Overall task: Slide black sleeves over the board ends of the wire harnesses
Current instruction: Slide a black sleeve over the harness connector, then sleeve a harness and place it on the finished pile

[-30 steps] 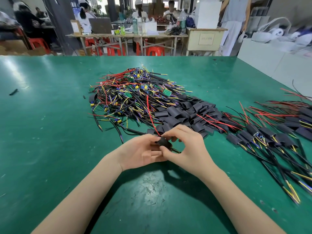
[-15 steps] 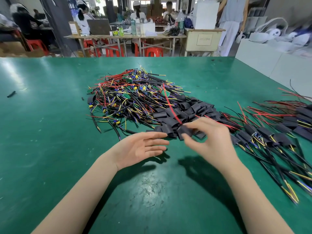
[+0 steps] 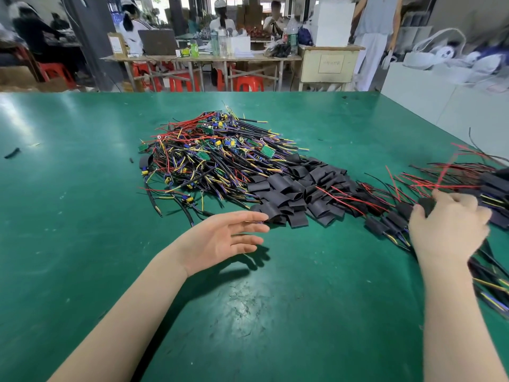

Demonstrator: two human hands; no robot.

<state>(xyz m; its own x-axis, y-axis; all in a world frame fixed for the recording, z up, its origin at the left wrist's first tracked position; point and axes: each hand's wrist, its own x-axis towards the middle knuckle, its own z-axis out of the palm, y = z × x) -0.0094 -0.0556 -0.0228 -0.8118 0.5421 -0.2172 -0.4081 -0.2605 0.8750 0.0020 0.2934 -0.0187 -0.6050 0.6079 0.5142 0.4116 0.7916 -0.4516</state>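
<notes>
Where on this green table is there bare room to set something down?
Bare: left of the wire harness pile, and the near strip between the left hand and right hand. Crowded: loose black sleeves and sleeved harnesses at right.

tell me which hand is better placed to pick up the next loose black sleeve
Left. The left hand is open and empty, its fingertips right beside the loose black sleeves. The right hand is off at the finished harnesses, fingers curled over a sleeved one.

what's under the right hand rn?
The right hand lies over the finished harnesses by the table's right edge, holding a black sleeve. Anything beneath the palm is hidden, and the fingers are blurred.
</notes>
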